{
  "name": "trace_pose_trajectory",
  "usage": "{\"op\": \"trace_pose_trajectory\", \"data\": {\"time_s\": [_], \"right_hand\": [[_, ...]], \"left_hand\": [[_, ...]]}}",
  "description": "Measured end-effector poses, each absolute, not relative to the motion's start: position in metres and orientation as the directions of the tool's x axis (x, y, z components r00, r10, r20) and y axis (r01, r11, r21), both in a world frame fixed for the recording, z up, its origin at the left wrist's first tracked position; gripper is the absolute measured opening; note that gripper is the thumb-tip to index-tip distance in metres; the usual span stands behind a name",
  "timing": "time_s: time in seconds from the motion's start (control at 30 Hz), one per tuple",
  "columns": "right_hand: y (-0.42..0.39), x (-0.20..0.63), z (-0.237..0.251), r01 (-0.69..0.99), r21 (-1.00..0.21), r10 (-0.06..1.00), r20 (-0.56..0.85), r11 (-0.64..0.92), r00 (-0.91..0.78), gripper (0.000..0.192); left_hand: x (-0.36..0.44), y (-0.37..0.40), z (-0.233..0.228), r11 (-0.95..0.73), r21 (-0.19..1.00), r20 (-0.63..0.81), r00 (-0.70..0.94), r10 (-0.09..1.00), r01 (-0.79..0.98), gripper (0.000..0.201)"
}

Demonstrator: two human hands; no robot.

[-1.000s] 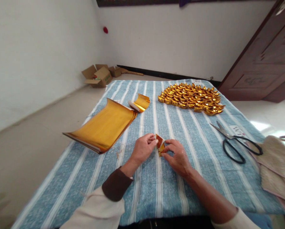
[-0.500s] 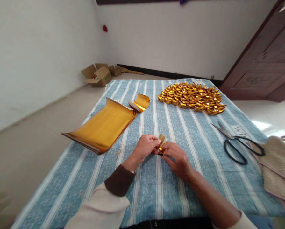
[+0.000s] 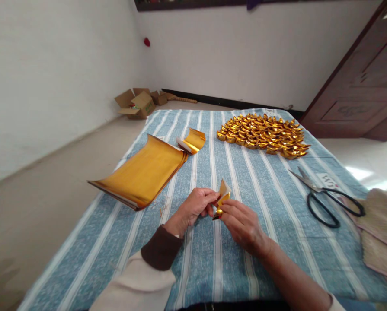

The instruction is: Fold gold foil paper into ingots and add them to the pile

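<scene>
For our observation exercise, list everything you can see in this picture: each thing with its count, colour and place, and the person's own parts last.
small folded paper: one, gold and white, held between both hands above the cloth
stack of foil sheets: one stack, gold, left part of the table, far edge curled up
curled sheet: one, gold with white back, just beyond the stack
folded paper ingots: too many to count, gold, packed together at the far right
scissors: one pair, black handles, right side
tablecloth: one, blue with white stripes, covering the table
cardboard boxes: a few, brown, open, on the floor by the far wall
door: one, dark brown, far right
left hand: fingers pinching the paper
right hand: fingers pinching the paper
</scene>
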State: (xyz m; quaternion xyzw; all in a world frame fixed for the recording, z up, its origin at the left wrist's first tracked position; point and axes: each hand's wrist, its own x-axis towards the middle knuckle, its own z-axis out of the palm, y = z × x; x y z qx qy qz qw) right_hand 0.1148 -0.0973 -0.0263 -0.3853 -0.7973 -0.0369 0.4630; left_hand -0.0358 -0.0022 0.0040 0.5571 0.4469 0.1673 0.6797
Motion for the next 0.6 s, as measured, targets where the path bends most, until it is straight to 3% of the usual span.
{"op": "trace_pose_trajectory", "data": {"time_s": [0.37, 0.6], "right_hand": [[-0.093, 0.114, -0.028, 0.676, -0.384, 0.602, 0.791, 0.629, -0.111, 0.021], [-0.093, 0.114, -0.033, 0.637, -0.555, 0.687, 0.725, 0.536, 0.054, 0.009]], "left_hand": [[-0.035, -0.009, -0.001, 0.369, 0.915, -0.396, 0.532, 0.749, 0.163, 0.018], [-0.033, -0.014, -0.002, 0.312, 0.944, -0.326, 0.474, 0.818, 0.109, 0.019]]}}
